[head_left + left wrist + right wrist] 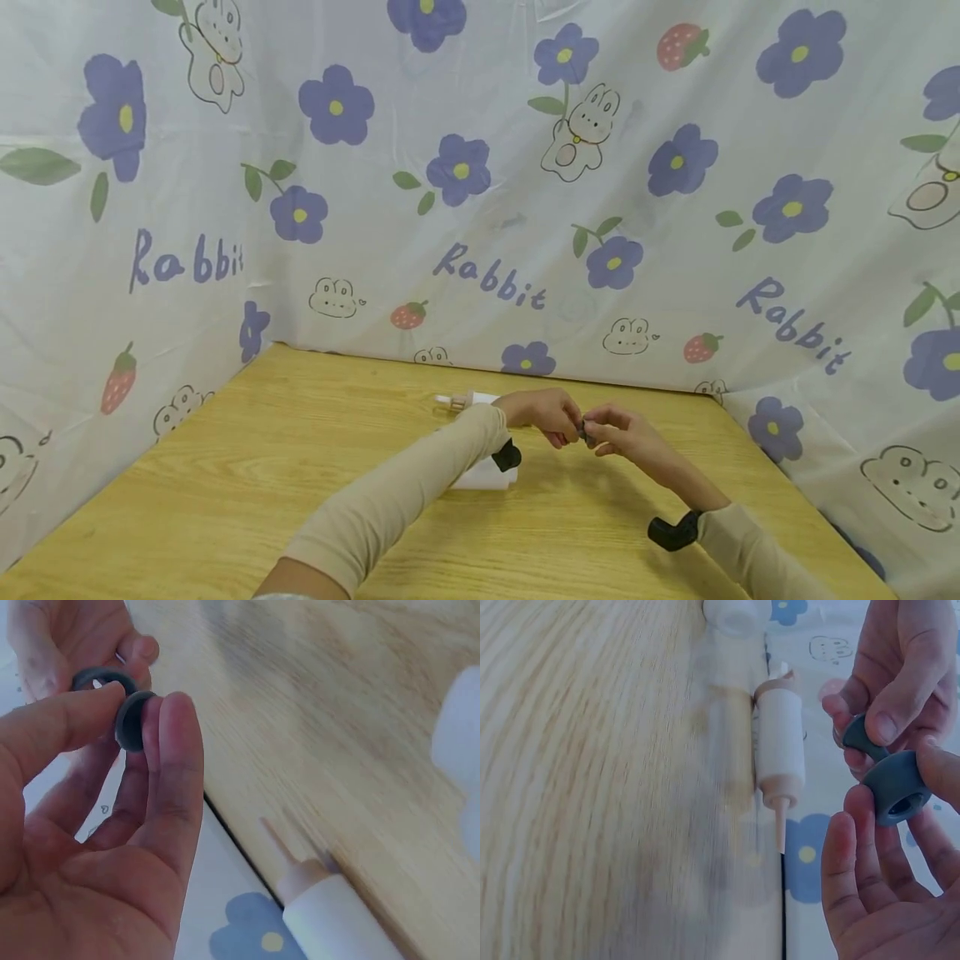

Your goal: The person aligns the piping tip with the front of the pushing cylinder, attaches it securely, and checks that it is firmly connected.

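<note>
Both hands meet above the table, around a small dark grey-green piece [583, 431]. My left hand [542, 414] [105, 870] pinches its smaller round end [132, 722] [864, 737] between thumb and fingers. At the wider round end [894, 786], which has a hole in its face, my right hand [630, 437] [900, 922] grips the rim with thumb and fingertips. A short neck shows between the two ends in the right wrist view; whether they are one part or two joined, I cannot tell.
A white bottle [334, 922] [781, 742] with a tan nozzle lies on the wooden table [360, 467], beyond my left forearm. Another white object [487, 475] [459, 739] is partly behind that forearm. A patterned cloth [495, 225] hangs behind the table.
</note>
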`<act>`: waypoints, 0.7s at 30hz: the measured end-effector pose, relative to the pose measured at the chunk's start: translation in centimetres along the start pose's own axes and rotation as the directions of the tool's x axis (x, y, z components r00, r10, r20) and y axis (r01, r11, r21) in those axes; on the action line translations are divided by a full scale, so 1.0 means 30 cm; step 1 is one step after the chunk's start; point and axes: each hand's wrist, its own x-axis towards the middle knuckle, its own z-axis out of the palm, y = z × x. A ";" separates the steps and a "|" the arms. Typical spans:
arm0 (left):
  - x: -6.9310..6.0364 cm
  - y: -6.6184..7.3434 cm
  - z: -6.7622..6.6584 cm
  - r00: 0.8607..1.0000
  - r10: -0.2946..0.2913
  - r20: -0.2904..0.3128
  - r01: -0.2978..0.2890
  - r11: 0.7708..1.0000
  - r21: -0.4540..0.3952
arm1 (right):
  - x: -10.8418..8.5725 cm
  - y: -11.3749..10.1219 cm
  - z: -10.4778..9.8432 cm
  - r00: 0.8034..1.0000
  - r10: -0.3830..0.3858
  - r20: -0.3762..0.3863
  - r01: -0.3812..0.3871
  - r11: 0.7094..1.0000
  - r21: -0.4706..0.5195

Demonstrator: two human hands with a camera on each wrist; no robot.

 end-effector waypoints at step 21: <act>0.022 -0.021 0.028 0.979 0.053 -0.195 -0.128 0.910 -0.394 | 0.022 0.031 0.027 1.000 0.024 0.013 -0.027 0.925 0.379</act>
